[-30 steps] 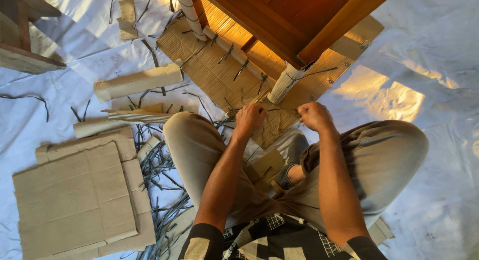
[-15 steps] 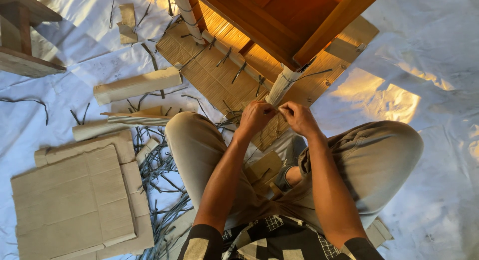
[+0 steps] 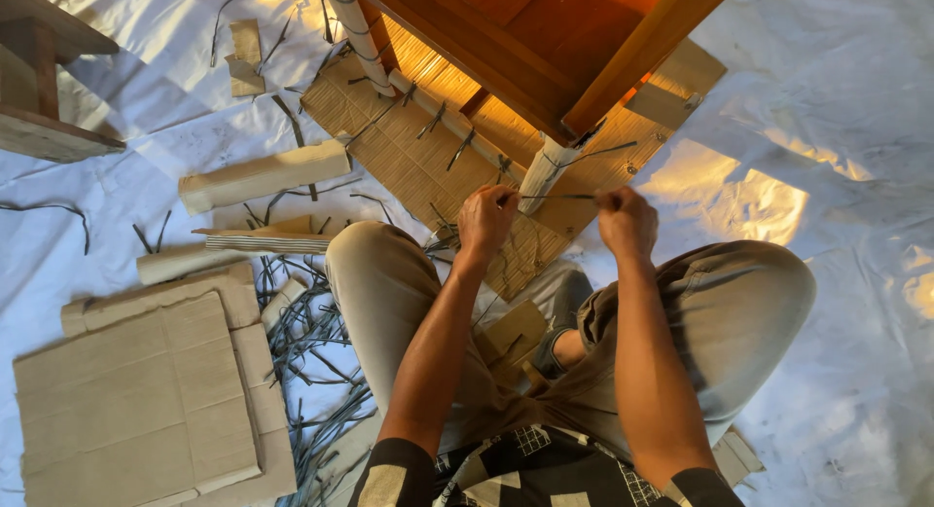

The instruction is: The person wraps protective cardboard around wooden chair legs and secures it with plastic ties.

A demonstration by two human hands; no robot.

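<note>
Two hands work in front of me over a white plastic sheet (image 3: 856,127) that covers the floor. On it stands a wooden furniture piece (image 3: 545,30), orange-brown, with a woven straw mat (image 3: 409,147) beneath it. One leg of the furniture, the wrapped leg (image 3: 545,171), is sheathed in pale cardboard and sits just beyond my knuckles. At lower left I see a flat cardboard stack (image 3: 136,400), with a cardboard roll (image 3: 263,174) further up, and a scatter of grey strap offcuts (image 3: 311,342) beside my left knee.

My left hand (image 3: 486,220) is closed in a pinch on one end of a thin grey strap (image 3: 556,197); my right hand (image 3: 628,220) is closed in a fist on the other end. The strap runs taut and nearly level between them, passing right at the foot of the wrapped leg — I cannot tell whether it touches the cardboard there.

Half a second ago the two hands were together, fingertips almost meeting at the base of that leg. Now they are well apart, the right one having gone out to the right and the left barely shifted — the strap is drawn straight between them.
</note>
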